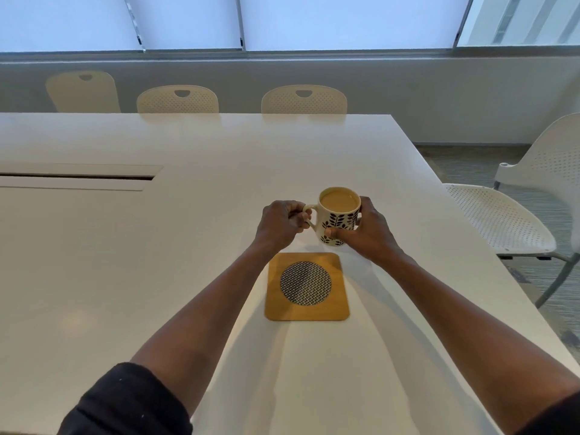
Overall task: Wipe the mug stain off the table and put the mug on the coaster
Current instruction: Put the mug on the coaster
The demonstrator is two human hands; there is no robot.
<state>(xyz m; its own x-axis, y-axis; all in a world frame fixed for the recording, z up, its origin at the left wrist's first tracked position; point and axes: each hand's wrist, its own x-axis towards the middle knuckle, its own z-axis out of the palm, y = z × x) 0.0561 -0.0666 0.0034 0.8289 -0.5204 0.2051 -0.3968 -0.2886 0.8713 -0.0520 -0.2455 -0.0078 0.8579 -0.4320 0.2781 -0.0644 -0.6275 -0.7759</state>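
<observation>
Both hands closed on mug: left hand pinching handle, right hand wrapping body. I'd keep it level; brim-full. Possibly just off table, beyond coaster.

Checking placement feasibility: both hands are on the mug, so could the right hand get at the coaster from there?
Probably yes. The right hand wraps the mug just beyond the coaster, whose top lies bare with nothing between; it would have to let go first.
</observation>
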